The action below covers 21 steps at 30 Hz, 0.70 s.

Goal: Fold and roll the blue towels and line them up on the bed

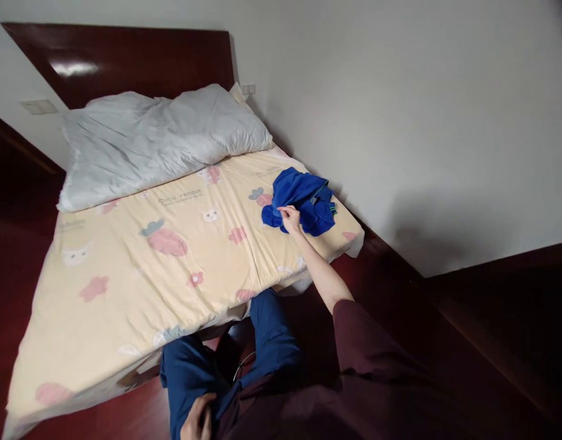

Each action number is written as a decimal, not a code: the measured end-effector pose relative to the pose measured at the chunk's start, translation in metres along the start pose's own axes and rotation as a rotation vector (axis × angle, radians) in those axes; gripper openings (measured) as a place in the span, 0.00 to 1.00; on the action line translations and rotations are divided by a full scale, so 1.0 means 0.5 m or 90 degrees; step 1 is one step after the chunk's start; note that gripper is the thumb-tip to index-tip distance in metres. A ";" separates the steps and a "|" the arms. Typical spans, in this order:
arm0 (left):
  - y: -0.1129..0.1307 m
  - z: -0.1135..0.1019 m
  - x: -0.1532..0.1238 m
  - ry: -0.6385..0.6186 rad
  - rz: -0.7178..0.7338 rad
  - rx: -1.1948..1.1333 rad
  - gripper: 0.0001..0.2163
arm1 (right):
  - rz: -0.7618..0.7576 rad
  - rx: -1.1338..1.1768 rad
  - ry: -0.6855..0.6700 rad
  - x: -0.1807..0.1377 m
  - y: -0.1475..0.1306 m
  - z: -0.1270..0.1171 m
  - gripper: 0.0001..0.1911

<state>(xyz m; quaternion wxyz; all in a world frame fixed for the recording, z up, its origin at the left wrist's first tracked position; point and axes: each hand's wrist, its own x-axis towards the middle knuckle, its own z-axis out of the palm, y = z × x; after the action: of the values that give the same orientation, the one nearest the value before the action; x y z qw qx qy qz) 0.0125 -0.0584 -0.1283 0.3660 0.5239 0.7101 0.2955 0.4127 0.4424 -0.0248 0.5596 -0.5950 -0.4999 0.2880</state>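
Royal-blue garment (311,194), crumpled, no clear long axis | lies on rabbit-print sheet (217,235) nr R edge, fwd-R of LH (197,418) | RH (291,219): nearer, fingertips on garment's near-L part, pinch can't tell | LH: well apart, on L trouser leg (182,363), fingers curled, grasp can't tell

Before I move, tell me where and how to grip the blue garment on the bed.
Probably pinch the blue garment by its left flap, coming from above and the near side: this low flap juts out from the bunched heap, and the right hand is beside it.
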 end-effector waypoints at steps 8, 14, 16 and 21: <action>0.007 0.000 -0.017 0.010 0.023 0.000 0.18 | 0.065 0.196 -0.427 -0.551 -0.030 0.193 0.13; 0.011 0.000 -0.044 0.043 0.058 -0.008 0.18 | 0.236 0.245 -0.478 -0.922 0.016 0.187 0.11; 0.021 -0.004 -0.046 0.062 0.083 0.004 0.18 | 0.229 0.245 -0.500 -0.949 0.010 0.166 0.10; 0.089 -0.017 -0.027 0.060 0.200 0.036 0.20 | 0.160 0.239 -0.571 -0.896 -0.050 0.096 0.10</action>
<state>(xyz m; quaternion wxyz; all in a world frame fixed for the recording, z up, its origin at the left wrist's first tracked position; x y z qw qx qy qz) 0.0314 -0.0593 -0.0848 0.2664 0.6242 0.6440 0.3530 0.2127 0.0463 -0.1082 0.3483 -0.3573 -0.5553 0.6654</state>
